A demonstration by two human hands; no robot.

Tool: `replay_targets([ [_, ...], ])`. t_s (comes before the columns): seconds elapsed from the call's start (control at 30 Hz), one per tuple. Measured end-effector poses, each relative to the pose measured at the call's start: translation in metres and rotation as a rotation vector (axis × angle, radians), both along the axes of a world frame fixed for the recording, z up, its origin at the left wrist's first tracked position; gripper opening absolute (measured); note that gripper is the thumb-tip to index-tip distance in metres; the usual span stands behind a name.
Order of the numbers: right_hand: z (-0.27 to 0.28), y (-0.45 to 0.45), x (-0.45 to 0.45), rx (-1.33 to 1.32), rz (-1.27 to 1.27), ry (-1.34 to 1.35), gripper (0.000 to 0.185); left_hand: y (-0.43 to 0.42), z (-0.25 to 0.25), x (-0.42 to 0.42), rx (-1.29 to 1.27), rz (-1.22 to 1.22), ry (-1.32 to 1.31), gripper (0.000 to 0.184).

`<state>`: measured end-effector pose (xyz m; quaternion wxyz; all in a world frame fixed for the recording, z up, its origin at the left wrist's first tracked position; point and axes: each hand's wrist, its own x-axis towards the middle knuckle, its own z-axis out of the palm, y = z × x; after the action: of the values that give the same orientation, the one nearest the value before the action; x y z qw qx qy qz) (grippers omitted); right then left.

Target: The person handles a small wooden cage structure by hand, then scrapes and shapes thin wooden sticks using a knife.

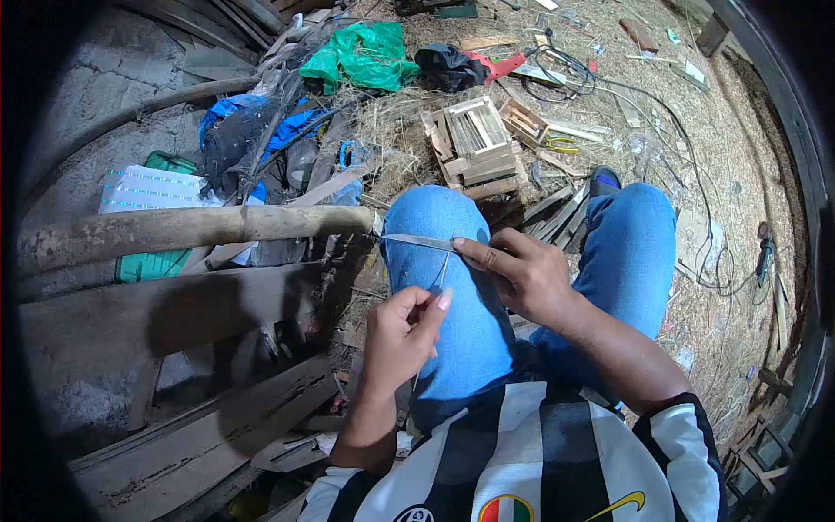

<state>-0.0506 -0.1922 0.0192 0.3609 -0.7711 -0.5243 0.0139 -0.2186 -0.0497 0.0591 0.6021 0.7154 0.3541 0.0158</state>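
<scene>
My right hand (522, 270) is closed on a knife, its thumb and fingers pinching near the blade's right end. The knife blade (416, 242) points left over my left knee, in blue jeans (452, 331). Below it, my left hand (404, 335) pinches a thin strip (444, 271) between thumb and fingers. The strip runs up from my left fingertips and meets the blade beside my right thumb. A thin end of it also shows below my left hand. The knife's handle is hidden in my right hand.
A bamboo pole (200, 228) reaches my left knee from the left. Beyond my knees sit a wooden slat crate (474, 143) and a smaller one (524, 122). A green plastic bag (361, 56) lies at the top. A black cable (696, 165) crosses the straw-strewn ground at right.
</scene>
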Motion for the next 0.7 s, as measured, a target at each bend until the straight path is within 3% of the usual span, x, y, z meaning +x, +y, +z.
replay_targets([
  [0.23, -0.008, -0.003, 0.011, -0.008, -0.115, 0.085, 0.054, 0.002, -0.006, 0.002, 0.019, -0.016, -0.047, 0.031],
  [0.37, -0.002, -0.007, 0.006, 0.032, -0.002, -0.005, 0.052, 0.002, -0.006, 0.001, -0.016, 0.008, -0.052, 0.032],
  [0.53, -0.005, -0.006, 0.008, -0.017, -0.035, 0.04, 0.054, 0.004, -0.005, 0.002, -0.045, 0.014, -0.026, 0.033],
  [0.7, -0.012, -0.006, 0.021, 0.001, -0.187, 0.096, 0.04, 0.004, -0.006, 0.0, -0.071, 0.025, -0.033, 0.034],
])
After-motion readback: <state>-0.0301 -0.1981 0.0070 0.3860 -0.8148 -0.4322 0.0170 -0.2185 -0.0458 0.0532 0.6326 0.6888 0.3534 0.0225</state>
